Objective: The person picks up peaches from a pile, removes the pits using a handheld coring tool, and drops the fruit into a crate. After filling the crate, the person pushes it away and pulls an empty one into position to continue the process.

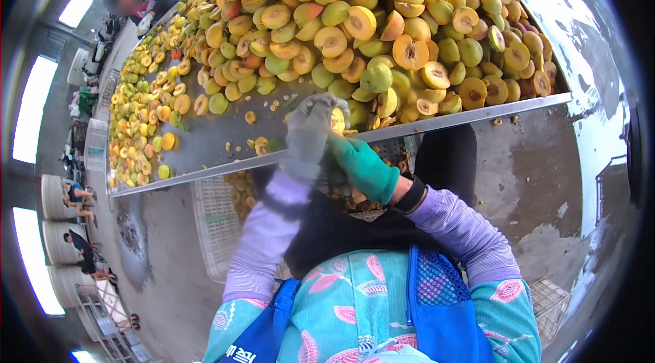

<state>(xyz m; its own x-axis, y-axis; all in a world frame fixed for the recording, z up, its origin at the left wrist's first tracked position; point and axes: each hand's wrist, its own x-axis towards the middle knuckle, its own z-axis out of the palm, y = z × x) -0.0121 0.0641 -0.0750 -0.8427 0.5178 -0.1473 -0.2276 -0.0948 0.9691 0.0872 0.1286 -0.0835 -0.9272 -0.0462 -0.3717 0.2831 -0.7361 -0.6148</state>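
Observation:
My left hand, in a grey-white glove and blurred by motion, is closed round a yellow peach just above the near rim of the metal table. Close against it is my right hand, in a green glove, with its fingers curled near the fruit. Whatever that hand may grip is hidden. Beyond both hands rises a big heap of halved yellow-green peaches, many with the cut face showing.
A second, lower spread of fruit covers the table's left side. Below the rim, a white plastic crate stands by my legs, and a crate with fruit pieces lies between them. Other people are at the far left.

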